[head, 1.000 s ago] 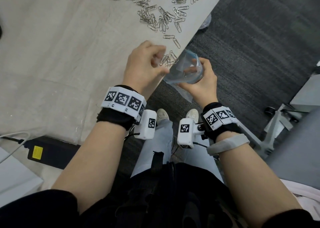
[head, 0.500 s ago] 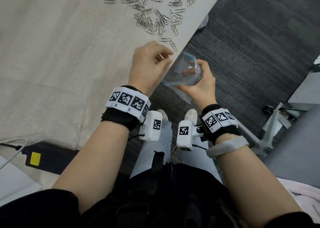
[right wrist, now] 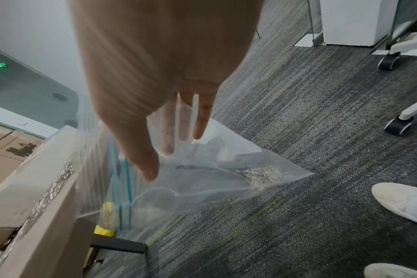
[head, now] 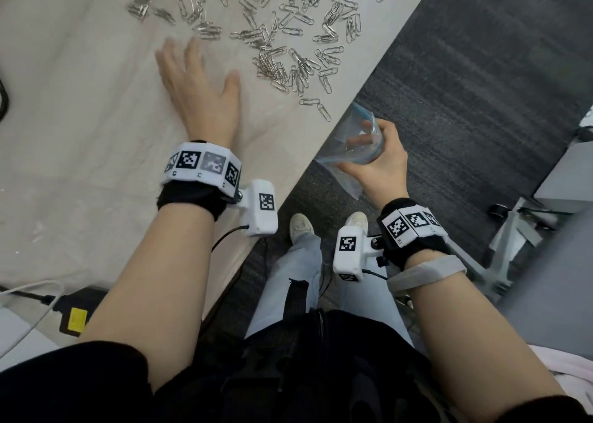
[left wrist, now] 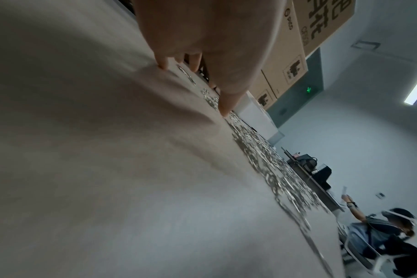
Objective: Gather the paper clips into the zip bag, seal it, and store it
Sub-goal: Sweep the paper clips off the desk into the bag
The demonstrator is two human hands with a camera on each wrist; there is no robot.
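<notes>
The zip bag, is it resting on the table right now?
No, the right hand holds the zip bag open in the air just off the table edge, above the carpet.

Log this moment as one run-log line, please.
left hand: open, flat on table beside paper clips | right hand: holds zip bag open off table edge | bag: unsealed

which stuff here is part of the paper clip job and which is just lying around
Part of the job:
- paper clips scattered on the table
- zip bag, held open by the right hand
- left hand, flat on the table

Just lying about:
- black box with yellow label
- cardboard boxes
</notes>
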